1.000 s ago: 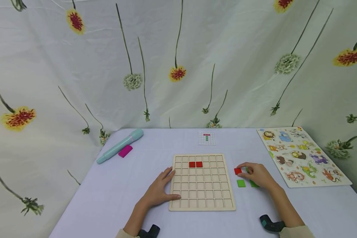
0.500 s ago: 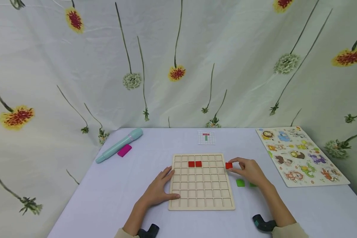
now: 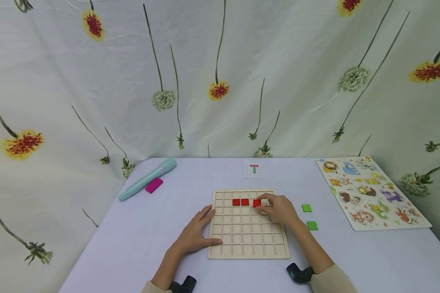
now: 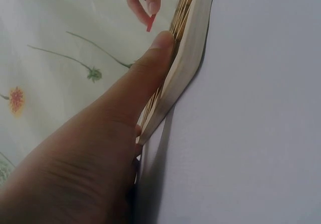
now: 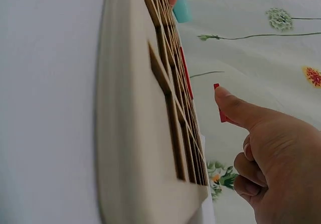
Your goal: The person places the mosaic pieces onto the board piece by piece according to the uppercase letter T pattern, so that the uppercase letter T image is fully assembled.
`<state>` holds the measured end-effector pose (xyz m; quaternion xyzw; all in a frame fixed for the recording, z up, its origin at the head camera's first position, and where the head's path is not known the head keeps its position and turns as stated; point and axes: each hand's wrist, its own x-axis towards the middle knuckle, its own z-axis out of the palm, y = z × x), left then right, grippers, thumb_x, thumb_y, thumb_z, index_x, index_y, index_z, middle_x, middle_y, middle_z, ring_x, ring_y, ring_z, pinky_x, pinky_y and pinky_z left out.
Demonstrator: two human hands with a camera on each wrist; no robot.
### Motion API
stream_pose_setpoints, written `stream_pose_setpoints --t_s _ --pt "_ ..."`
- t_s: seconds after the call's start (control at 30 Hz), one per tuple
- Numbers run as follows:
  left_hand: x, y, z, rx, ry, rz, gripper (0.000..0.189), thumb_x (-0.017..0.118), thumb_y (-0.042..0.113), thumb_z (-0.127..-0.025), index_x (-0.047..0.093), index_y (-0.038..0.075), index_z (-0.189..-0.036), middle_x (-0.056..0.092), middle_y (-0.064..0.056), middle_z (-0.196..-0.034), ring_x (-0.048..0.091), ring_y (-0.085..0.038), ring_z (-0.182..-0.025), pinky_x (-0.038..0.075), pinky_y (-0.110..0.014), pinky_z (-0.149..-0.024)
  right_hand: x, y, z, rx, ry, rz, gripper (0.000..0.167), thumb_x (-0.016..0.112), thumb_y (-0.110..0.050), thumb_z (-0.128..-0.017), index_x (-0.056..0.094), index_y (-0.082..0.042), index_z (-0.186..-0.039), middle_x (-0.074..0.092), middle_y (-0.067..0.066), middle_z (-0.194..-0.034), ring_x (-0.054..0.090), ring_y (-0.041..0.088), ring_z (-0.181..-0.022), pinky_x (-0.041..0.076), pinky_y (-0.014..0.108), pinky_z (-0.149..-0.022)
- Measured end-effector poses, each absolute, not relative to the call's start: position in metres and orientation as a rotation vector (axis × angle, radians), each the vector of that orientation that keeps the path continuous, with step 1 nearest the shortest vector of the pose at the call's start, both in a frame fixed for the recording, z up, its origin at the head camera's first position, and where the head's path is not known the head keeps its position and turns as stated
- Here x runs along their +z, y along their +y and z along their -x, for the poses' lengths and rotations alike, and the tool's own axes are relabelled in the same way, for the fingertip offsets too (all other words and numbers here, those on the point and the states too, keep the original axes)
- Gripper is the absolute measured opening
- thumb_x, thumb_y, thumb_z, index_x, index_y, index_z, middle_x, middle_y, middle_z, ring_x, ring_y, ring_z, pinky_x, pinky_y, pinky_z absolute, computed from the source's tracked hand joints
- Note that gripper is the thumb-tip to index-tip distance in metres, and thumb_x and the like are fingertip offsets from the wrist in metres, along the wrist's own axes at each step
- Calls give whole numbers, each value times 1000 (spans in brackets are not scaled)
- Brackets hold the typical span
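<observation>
My right hand (image 3: 280, 209) pinches a red square tile (image 3: 256, 203) between thumb and fingers, over the upper part of the wooden grid board (image 3: 242, 252). In the right wrist view this tile (image 5: 220, 114) is raised above the board's surface. Two more red tiles (image 3: 245, 202) sit side by side in cells just left of it. My left hand (image 3: 195, 234) rests at the board's left edge, its thumb over the lower left cells and its straight fingers along the upper side. Right of the board lie two green tiles (image 3: 312, 225).
Behind the board lies a small printed card (image 3: 254, 170) with a red and green T pattern. An animal picture board (image 3: 374, 195) is at the right. At the back left are a turquoise pen-shaped stick (image 3: 146, 181) and a magenta block (image 3: 154, 185).
My right hand has lifted the red tile from the table right of the board and carried it left over the grid. The left hand stays in place. One green tile is now behind the right forearm.
</observation>
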<state>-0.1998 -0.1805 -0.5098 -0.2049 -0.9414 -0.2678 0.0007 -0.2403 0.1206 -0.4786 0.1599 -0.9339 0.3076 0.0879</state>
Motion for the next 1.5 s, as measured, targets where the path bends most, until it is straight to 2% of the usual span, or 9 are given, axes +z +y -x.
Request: stream_pose_setpoints --t_s 0.5,1.5 --pt "-509 -180 200 -849 -2961 643 103 67 70 -63 37 11 -142 25 -2 -150 23 -29 -136 31 -49 -103 -495 105 253 952 -2790 -381 35 72 -36 -79 68 -16 -107 38 -5 -51 29 8 -47 24 24 -42" --pt "-506 -180 199 -858 -2968 634 103 68 69 -63 37 11 -142 26 -3 -150 24 -33 -135 30 -52 -102 -496 111 253 993 -2800 -397 34 71 -33 -81 67 -16 -110 34 -6 -48 25 7 -45 22 23 -42"
